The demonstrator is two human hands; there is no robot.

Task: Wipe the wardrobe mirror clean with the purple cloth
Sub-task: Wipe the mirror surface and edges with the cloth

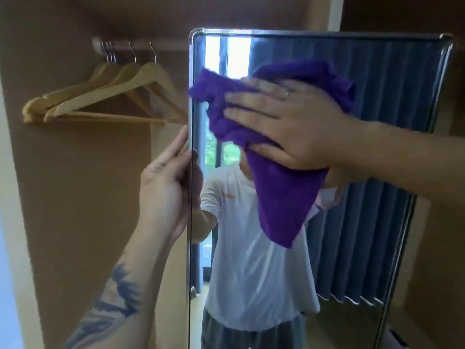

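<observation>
The tall wardrobe mirror [364, 172] with a thin metal frame fills the middle and right of the view. My right hand [289, 122] lies flat with straight fingers on the purple cloth [281, 192], pressing it against the upper left part of the glass. The cloth's lower half hangs down loose over the mirror. My left hand [166, 182] holds the mirror's left edge at mid height, fingers curled round the frame. The glass reflects a person in a white shirt, a window and blue curtains.
Several wooden hangers [105, 96] hang from a rail [120, 45] inside the open wardrobe, left of the mirror and close to its edge. Brown wardrobe panels [75, 197] surround the mirror on both sides.
</observation>
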